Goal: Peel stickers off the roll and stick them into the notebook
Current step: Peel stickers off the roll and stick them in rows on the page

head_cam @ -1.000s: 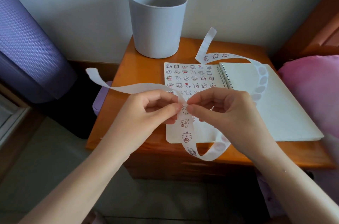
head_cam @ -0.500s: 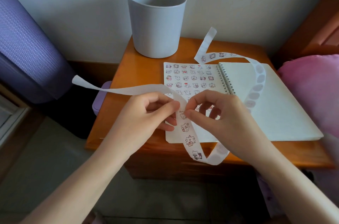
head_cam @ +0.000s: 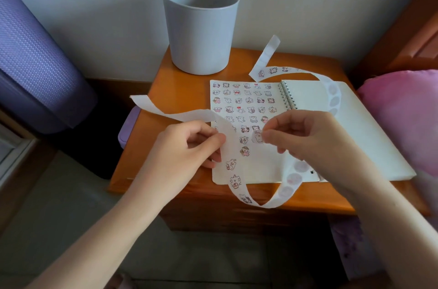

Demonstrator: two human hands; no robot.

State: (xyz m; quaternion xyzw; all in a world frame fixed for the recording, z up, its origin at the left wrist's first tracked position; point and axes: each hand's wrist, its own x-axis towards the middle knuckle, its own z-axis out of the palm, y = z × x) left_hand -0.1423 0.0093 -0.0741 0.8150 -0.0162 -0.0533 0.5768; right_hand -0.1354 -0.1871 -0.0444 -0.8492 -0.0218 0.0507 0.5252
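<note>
An open spiral notebook [head_cam: 355, 127] lies on the wooden nightstand; several rows of small cartoon stickers cover its left page [head_cam: 239, 104]. A long white sticker strip [head_cam: 234, 177] loops over the notebook and hangs past the table's front edge. My left hand [head_cam: 189, 146] pinches the strip's peeled backing above the left page. My right hand [head_cam: 305, 137] holds one peeled sticker [head_cam: 257, 137] between thumb and fingertip, just right of the strip and above the left page's lower rows. The strip's far end curls up near the notebook's top edge.
A grey plastic bin [head_cam: 200, 30] stands at the back of the nightstand [head_cam: 170, 89]. A rolled purple mat [head_cam: 35, 63] leans at the left. Pink bedding [head_cam: 403, 111] lies at the right. A purple box [head_cam: 125, 132] sits low beside the nightstand.
My right hand has pulled a sticker free of the strip and moved right. The two hands have drawn apart, and the strip's loose backing end has swung.
</note>
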